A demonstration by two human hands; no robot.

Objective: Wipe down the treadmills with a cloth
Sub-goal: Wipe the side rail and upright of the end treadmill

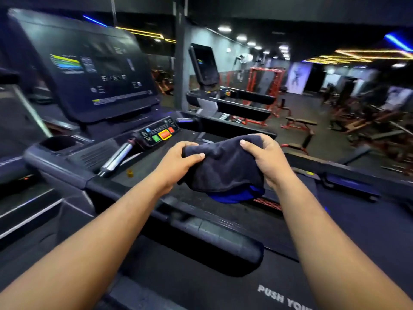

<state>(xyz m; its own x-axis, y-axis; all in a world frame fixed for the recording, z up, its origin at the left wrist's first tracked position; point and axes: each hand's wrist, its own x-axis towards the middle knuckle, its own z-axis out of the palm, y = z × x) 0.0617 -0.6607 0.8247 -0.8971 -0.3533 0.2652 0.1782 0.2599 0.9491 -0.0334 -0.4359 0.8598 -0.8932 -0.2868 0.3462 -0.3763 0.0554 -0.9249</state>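
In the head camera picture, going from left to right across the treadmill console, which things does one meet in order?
Cup holder → silver grip bar → button panel → left hand → dark cloth → right hand. Both hands hold the cloth above the console.

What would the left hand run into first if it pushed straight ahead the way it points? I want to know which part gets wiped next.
Probably the button panel. The left hand, gripping the cloth, points that way, though depth is hard to judge.
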